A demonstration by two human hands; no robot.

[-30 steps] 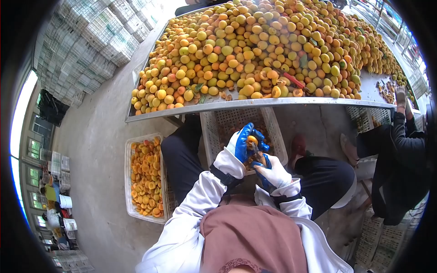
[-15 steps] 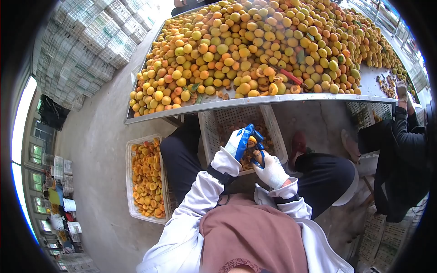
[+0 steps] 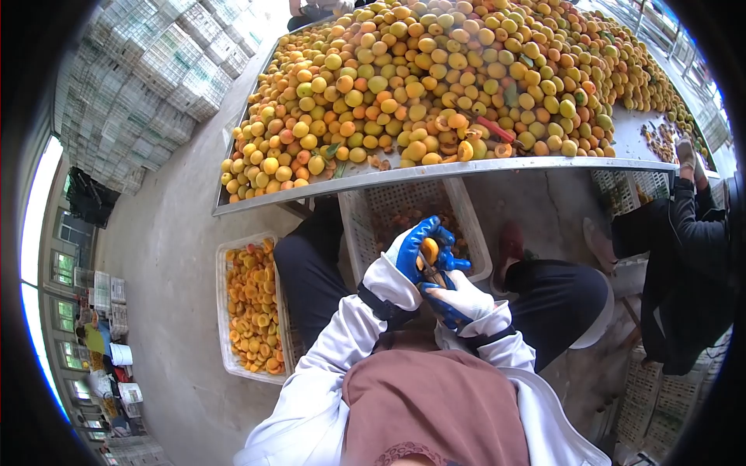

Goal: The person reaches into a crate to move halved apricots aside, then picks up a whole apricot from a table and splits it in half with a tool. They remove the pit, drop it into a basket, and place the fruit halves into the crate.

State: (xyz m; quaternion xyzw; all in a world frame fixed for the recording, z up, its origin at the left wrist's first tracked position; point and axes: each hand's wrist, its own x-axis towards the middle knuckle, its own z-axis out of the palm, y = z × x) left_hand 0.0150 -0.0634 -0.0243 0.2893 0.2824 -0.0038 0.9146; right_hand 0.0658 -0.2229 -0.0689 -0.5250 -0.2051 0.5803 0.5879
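Note:
Over a white crate (image 3: 474,221) between my knees, my left hand (image 3: 413,247), in a white glove with blue palm, is closed round an orange apricot (image 3: 429,248). My right hand (image 3: 454,299), gloved alike, is closed on a small dark tool (image 3: 432,273), whose end meets the fruit; its exact shape is hard to make out. Brown and orange pieces lie in the crate below. In front stands a metal-edged table (image 3: 350,183) heaped with whole apricots (image 3: 373,109). A red-handled tool (image 3: 496,129) rests on the heap beside some cut fruit.
A white crate of halved apricots (image 3: 252,311) stands on the floor at my left. A co-worker in dark clothes (image 3: 676,256) sits at the right, hands at the table's edge. Another person's hand (image 3: 342,8) shows at the far side. Stacked crates (image 3: 148,85) rise at the upper left.
Both hands have turned, and my right hand has moved slightly down and left, showing more of its blue palm. At the far edge of the table, the other person's hand has come into view.

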